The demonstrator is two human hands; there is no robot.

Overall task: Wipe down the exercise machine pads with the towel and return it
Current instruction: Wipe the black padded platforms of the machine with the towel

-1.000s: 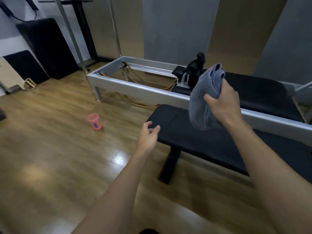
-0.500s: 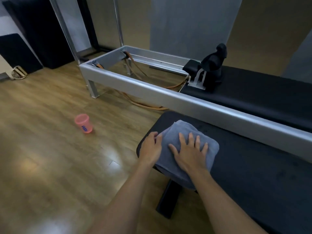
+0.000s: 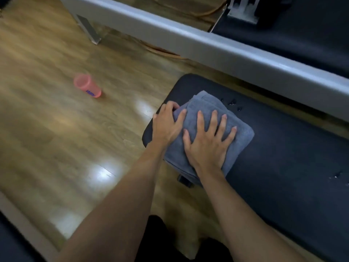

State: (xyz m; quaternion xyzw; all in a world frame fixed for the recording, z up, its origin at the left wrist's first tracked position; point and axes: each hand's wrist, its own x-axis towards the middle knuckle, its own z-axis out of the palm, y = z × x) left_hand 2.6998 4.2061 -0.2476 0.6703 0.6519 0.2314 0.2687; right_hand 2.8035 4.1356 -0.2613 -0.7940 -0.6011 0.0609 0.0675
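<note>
A folded grey towel (image 3: 239, 137) lies on the left end of a long black padded bench (image 3: 283, 152). My right hand (image 3: 207, 140) presses flat on the towel with its fingers spread. My left hand (image 3: 166, 123) rests on the towel's left edge, fingers partly over the cloth and thumb at the pad's rim. A few water drops (image 3: 233, 103) sit on the pad just beyond the towel, and more drops (image 3: 338, 175) lie farther right.
A grey metal frame rail (image 3: 207, 44) of the exercise machine runs behind the bench, with its black carriage pad (image 3: 302, 40) beyond. A pink plastic cup (image 3: 87, 87) stands on the wooden floor to the left. Orange cords (image 3: 164, 52) lie under the frame.
My right hand brought the towel down from the air onto the bench pad. Both hands now press on it, and my view has moved closer and lower.
</note>
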